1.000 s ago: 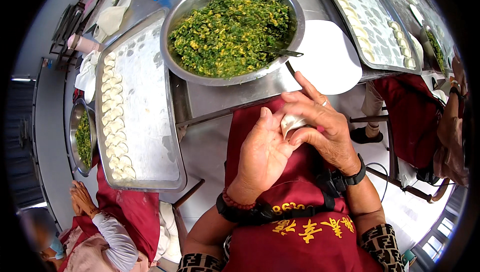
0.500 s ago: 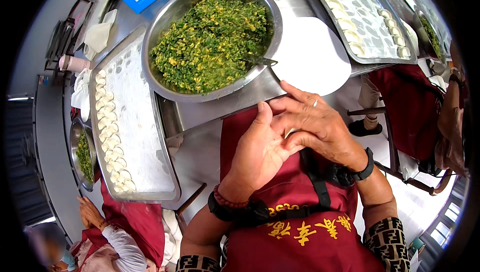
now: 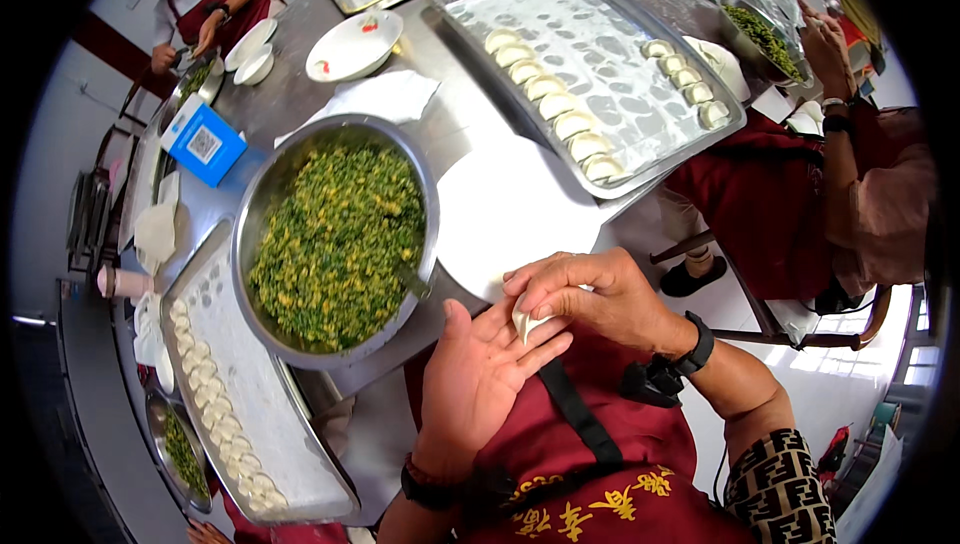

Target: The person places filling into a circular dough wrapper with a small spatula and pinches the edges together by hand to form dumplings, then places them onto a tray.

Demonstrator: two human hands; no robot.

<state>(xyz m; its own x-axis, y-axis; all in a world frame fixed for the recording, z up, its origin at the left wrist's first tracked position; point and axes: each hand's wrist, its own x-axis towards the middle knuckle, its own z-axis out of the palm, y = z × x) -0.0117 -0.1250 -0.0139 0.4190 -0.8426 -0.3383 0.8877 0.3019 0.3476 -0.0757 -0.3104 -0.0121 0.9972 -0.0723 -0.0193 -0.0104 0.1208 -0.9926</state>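
Observation:
A folded white dumpling (image 3: 524, 327) shows at the fingers of both hands. My right hand (image 3: 610, 299) pinches it from above between thumb and fingers. Under it, my left hand (image 3: 475, 384) is palm up, fingers stretched out and thumb raised; the dumpling's lower tip lies over these fingers. Left of my hands stands a steel bowl (image 3: 240, 269) of chopped green and yellow filling (image 3: 335, 244), a metal utensil (image 3: 413, 279) stuck in its right side. Just beyond my hands lies a round white sheet or board (image 3: 520, 209).
Trays of dumplings stand at left (image 3: 295, 459) and upper right (image 3: 610, 54). A blue-and-white sign (image 3: 203, 141) and a white bowl (image 3: 355, 47) are farther back. Co-workers sit at the right (image 3: 800, 184) and far left (image 3: 210, 4), and a chair arm (image 3: 870, 329) is at my right.
The view has swung, bringing more of the table's far side into sight. My left palm has opened out from under the right hand, and the pinched dumpling now shows.

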